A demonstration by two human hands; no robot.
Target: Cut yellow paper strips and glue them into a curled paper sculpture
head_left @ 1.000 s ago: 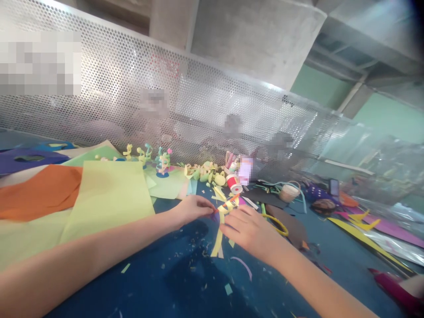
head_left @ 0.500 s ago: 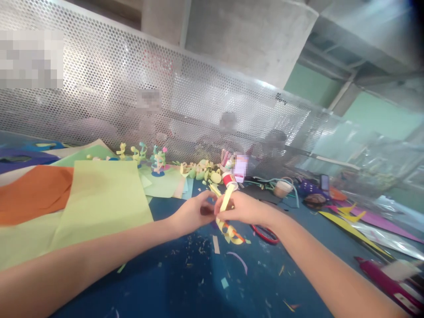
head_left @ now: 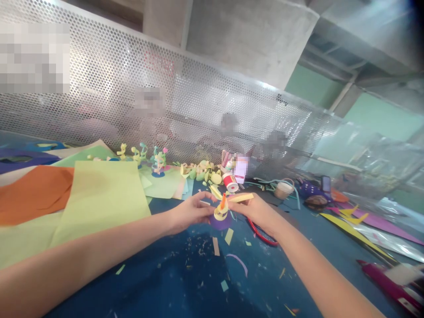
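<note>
Head view placed the small model (head_left: 221,216) between the two hands, over the blue worktop (head_left: 179,274); whether it touched the surface could not be told. It had one purple disc (head_left: 220,223), one orange stick (head_left: 224,201) and one yellow strip (head_left: 243,198) coiled round. The left hand (head_left: 190,214) pinched the disc's left edge; the right hand (head_left: 254,213) pinched the strip's loose end. The model was probably very light, the strip soft, springy and easily creased, so the disc's rim seemed the safest hold. Nearby were one red-and-white spool (head_left: 230,182), one cup (head_left: 284,190), two phones (head_left: 241,171) and one magenta tool (head_left: 386,282); the background figures (head_left: 158,164) were too blurred to count.
</note>
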